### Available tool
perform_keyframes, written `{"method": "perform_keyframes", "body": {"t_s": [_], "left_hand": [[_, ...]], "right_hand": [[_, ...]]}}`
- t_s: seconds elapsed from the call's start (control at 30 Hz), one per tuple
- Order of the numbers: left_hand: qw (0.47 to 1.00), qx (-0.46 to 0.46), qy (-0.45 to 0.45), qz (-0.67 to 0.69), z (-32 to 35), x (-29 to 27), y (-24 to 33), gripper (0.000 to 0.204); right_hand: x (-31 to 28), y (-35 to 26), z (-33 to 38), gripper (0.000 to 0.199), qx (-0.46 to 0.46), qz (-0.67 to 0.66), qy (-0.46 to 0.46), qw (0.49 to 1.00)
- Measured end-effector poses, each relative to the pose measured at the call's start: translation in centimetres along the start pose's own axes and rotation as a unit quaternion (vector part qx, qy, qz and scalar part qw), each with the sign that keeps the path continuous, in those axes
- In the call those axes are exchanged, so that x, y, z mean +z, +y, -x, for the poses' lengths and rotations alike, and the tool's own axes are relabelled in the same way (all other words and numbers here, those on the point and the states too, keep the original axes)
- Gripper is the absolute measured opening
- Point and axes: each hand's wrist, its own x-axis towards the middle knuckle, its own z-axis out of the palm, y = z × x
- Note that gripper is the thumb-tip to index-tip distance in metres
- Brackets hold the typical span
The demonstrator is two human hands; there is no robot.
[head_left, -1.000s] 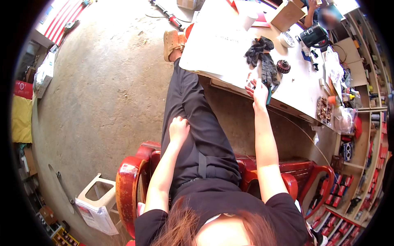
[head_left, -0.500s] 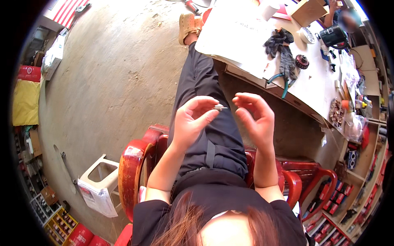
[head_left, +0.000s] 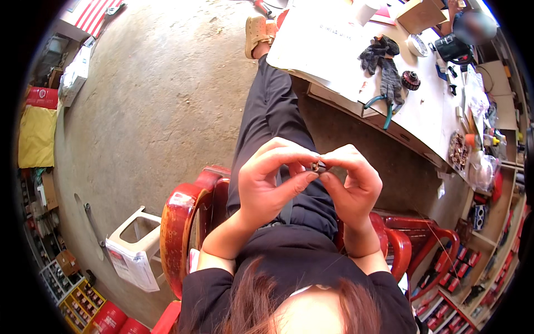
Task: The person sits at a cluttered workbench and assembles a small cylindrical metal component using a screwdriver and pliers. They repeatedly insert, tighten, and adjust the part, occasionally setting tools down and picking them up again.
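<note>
Left hand, right hand drew together | fingers pinch small part | white sheet: blurred lettering

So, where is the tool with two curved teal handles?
In the head view, right of centre: the teal-handled tool lies at the near edge of the white tabletop, beside dark grey gloves.

head: left hand + right hand meet above lap, fingertips pinching small coppery piece | counter: dark gloves, teal-handled pliers beside, overhanging edge; round dark-red part near gloves | floor, left: beige stool, red wooden chair
</note>
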Motion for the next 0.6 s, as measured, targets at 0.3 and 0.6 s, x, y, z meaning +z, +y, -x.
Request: {"method": "perform_keyframes", "body": {"t_s": [0.3, 0.6], "left_hand": [[1.0, -0.004, -0.004, -0.018, 0.4, 0.1, 0.4, 0.028], [0.999, -0.005, 0.006, -0.04, 0.5, 0.2, 0.4, 0.027]], "right_hand": [[0.5, -0.5, 1.1, 0.019, 0.086, -0.098, -0.005, 0.991], [0.8, -0.6, 1.4, 0.016, 0.118, -0.157, -0.008, 0.98]]}}
